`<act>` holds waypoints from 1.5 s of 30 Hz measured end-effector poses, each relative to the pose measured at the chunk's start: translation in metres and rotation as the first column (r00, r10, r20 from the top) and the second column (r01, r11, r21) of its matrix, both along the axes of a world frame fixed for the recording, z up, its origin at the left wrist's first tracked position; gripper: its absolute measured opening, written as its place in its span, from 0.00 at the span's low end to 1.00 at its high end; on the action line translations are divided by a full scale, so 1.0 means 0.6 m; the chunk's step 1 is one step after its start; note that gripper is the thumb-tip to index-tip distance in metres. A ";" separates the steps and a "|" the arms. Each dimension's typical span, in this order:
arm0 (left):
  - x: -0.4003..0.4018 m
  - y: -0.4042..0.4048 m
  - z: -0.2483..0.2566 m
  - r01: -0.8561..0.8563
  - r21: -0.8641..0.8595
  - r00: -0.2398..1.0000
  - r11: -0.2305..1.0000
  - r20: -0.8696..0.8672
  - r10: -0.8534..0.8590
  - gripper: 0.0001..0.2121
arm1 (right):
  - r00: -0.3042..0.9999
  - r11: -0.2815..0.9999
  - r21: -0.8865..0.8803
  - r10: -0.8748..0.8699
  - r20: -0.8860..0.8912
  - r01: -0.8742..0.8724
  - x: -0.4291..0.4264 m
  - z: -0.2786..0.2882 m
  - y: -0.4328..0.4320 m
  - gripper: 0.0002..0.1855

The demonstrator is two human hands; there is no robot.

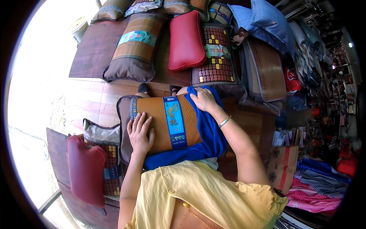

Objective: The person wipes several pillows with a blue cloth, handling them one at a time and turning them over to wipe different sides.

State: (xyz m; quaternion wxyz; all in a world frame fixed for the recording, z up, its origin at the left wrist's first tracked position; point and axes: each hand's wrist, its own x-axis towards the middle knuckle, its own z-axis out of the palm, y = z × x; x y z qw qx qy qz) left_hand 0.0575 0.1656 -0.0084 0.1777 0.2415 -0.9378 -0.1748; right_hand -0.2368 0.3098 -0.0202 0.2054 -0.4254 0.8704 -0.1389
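Observation:
Across my lap lies a woven tan pillow (154, 104) with dark fabric ends and a blue printed paper band (175, 123) bearing writing around its middle. My left hand (141, 133) rests flat on the pillow's left part, fingers slightly apart, holding nothing. At the far right corner, my right hand (203, 98) grips a bunched blue cloth (210, 131), its fingertips partly hidden in the folds. The cloth drapes over the pillow's right end and runs along its near edge, covering both.
Ahead, a dark wooden board (94, 48) carries a brown pillow (137, 45), a red pillow (187, 41) and a beaded pillow (217, 63). Another red pillow (85, 171) lies at left. Blue pillows (268, 25), a cardboard box (283, 166) and folded fabrics (317, 186) crowd the right.

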 end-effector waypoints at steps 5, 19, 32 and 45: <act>0.008 -0.001 -0.003 0.021 0.001 1.000 1.000 -0.001 -0.021 0.24 | 0.982 0.934 -0.312 0.140 -0.123 -0.172 0.168 0.029 -0.027 0.29; 0.118 -0.011 -0.010 -0.308 0.299 0.948 0.903 0.017 0.318 0.29 | 1.000 0.999 -0.054 0.003 -0.008 -0.003 0.063 0.010 -0.050 0.30; 0.188 -0.081 -0.054 -0.172 0.976 0.791 0.137 0.054 0.609 0.15 | 0.716 0.655 -0.301 0.673 -0.184 -0.693 0.442 -0.003 -0.143 0.48; 0.279 -0.013 -0.093 0.049 0.947 0.721 -0.318 0.187 0.667 0.16 | 0.927 0.925 -0.221 0.240 -0.288 -0.308 0.260 0.025 -0.079 0.30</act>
